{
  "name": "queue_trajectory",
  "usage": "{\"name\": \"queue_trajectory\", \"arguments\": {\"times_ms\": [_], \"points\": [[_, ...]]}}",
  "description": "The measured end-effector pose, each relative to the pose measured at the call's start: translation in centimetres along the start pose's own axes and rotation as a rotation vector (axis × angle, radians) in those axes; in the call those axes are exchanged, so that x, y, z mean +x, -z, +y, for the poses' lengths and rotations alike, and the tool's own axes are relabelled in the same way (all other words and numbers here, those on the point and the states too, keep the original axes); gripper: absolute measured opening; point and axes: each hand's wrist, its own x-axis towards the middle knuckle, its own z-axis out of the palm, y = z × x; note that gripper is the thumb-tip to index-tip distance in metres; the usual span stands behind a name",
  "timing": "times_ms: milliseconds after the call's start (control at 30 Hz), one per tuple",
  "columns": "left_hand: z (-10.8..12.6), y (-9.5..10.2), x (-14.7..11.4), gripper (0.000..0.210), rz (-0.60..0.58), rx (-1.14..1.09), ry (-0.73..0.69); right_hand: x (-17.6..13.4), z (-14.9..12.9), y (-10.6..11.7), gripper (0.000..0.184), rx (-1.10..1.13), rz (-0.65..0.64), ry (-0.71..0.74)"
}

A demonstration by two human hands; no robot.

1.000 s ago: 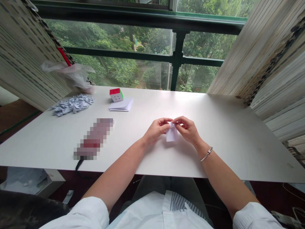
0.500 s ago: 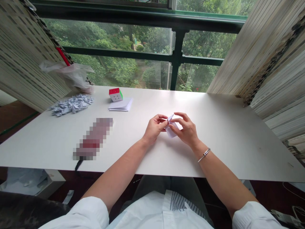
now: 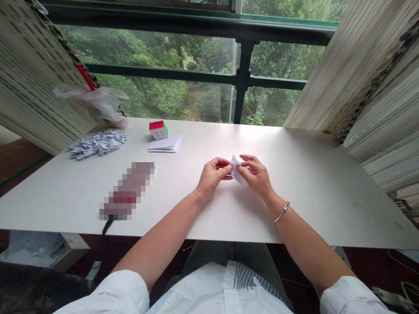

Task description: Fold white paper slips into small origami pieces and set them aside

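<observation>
Partly folded white paper square (image 3: 235,174), held over the white desk (image 3: 314,192) about midway between its front and rear edges. Left hand (image 3: 212,175): thumb and fingertips clamped on the paper's left side. Right hand (image 3: 258,176): thumb and forefinger pinching the right. Apparent step: shaping a fold; next move calls for aligned edges and firm creasing.

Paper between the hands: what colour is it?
The paper is white on the part that shows; the head view shows it best.
</observation>
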Motion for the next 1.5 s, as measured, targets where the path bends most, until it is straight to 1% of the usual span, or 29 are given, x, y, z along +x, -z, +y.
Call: {"name": "queue_trajectory", "arguments": {"times_ms": [67,133,333,433,533,700,867,933,1067,1233,1333,1400,1500], "points": [[0.11,-0.07,-0.07,0.037,-0.009,-0.012,-0.006,0.25,0.34,0.13,0.023,0.128,-0.042,-0.076],[0.15,-0.1,-0.09,0.041,-0.013,-0.014,-0.014,0.43,0.56,0.22,0.025,0.188,-0.065,-0.114],[-0.16,-0.11,0.01,0.038,0.019,0.021,-0.057,0.41,0.69,0.04,0.027,0.191,-0.05,-0.084],[-0.37,-0.12,0.08,0.036,0.032,0.041,-0.083,0.3,0.65,-0.04,0.023,0.131,-0.022,-0.043],[-0.51,-0.13,0.14,0.037,0.028,0.031,-0.094,0.25,0.62,-0.04,0.02,0.064,-0.021,0.001],[-0.64,-0.15,0.18,0.036,0.036,0.002,-0.06,0.22,0.58,0.02,0.018,0.028,-0.033,0.015],[-0.56,-0.26,0.09,0.033,0.052,-0.028,-0.039,0.0,0.23,-0.08,0.013,-0.063,-0.036,0.058],[-0.5,-0.29,0.04,0.031,0.042,-0.041,-0.032,-0.11,0.13,-0.17,0.011,-0.099,-0.025,0.078],[-0.49,-0.24,0.01,0.031,0.016,-0.061,-0.013,-0.22,0.14,-0.28,0.014,-0.158,-0.013,0.088],[-0.6,-0.1,0.04,0.034,-0.016,-0.075,0.001,-0.21,0.2,-0.15,0.01,-0.226,-0.004,0.113],[-0.57,-0.16,-0.03,0.033,-0.023,-0.09,0.006,-0.23,0.13,-0.01,0.011,-0.332,0.017,0.179],[-0.49,-0.25,-0.11,0.032,-0.022,-0.107,0.004,-0.21,0.04,0.13,0.011,-0.403,0.02,0.252],[-0.29,-0.32,-0.22,0.031,-0.01,-0.131,0.004,-0.08,-0.14,0.46,0.011,-0.485,-0.007,0.351]]}}
